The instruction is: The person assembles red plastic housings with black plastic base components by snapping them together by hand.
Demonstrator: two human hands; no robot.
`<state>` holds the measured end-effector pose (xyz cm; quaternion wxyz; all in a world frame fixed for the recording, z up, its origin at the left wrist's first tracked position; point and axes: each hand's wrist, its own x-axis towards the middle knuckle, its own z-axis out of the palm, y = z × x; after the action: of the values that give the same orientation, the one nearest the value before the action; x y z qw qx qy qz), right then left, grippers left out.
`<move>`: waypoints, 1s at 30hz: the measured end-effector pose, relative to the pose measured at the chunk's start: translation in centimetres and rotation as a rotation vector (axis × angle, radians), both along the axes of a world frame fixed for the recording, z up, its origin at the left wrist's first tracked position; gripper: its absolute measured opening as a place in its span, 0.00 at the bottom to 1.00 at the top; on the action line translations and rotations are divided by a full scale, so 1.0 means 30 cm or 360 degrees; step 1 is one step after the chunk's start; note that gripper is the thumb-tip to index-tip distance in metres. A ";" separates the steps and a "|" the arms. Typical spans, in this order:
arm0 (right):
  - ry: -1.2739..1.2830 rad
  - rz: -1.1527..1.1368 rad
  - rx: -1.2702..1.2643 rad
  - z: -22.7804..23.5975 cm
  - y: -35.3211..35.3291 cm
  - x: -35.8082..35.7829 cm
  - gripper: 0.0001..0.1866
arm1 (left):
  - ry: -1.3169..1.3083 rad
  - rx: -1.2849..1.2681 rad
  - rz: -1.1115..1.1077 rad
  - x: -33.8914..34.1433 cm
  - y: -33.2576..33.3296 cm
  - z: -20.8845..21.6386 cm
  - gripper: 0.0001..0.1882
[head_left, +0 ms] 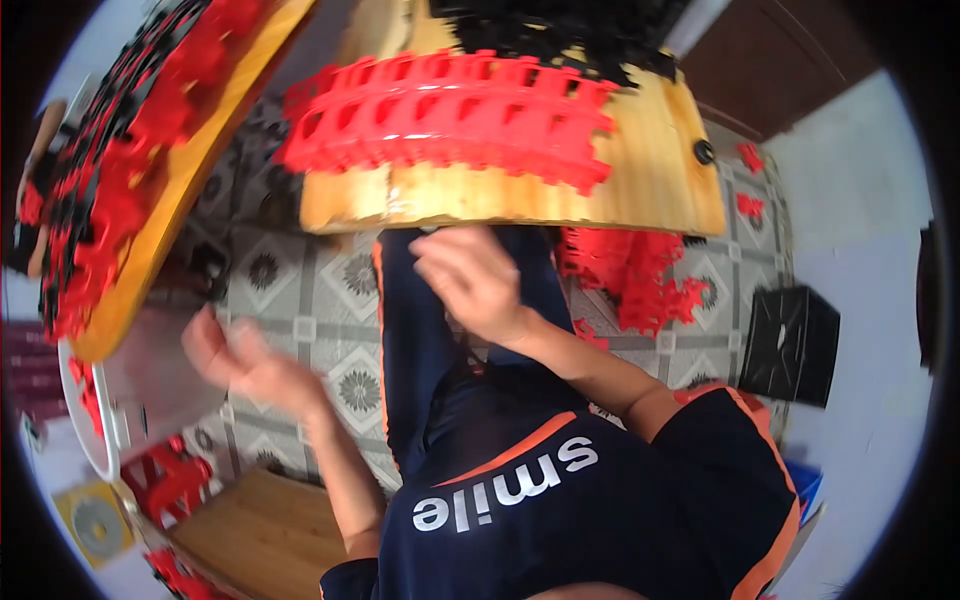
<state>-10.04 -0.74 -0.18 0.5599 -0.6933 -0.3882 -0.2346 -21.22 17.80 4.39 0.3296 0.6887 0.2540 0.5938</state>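
On the wooden table [660, 200] lies a stack of red plastic pieces [440, 115], curved strips with rows of openings and notched edges. Just below the table's near edge is my right hand [475, 285], its fingers loosely bent and apart, with nothing visible in them. My left hand [250, 365] hangs out to the left, near a white tub [160, 400]. It is blurred by motion, but its thumb and fingers look spread, and no object shows in it.
Black plastic pieces [560, 30] pile up at the table's far side. At left a second wooden board [190, 180] carries red and black pieces. More red pieces [640, 280] lie on the patterned floor under the table, left of a black crate [792, 345]. A wooden bench [265, 535] stands lower left.
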 end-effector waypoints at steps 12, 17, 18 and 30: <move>0.1110 -0.0252 0.0626 -0.070 -0.509 0.332 0.11 | 0.0985 0.1390 -0.1089 0.641 -0.491 -0.095 0.27; 0.0989 -0.0809 -0.0104 0.097 -0.667 0.214 0.10 | 0.0918 0.0742 -0.1350 0.557 -0.569 0.026 0.47; 0.0278 -0.0567 -0.0409 0.121 -0.658 0.195 0.13 | 0.0583 0.0207 -0.1719 0.534 -0.604 0.047 0.52; -0.0244 -0.0967 -0.0926 0.056 -0.609 1.076 0.14 | -0.0083 -0.1942 -0.2402 0.394 -0.558 -0.007 0.53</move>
<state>22.25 -19.01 1.51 0.2158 -0.8858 -0.2569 -0.3206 -9.41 1.06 4.19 0.9299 0.3677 0.0024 0.0073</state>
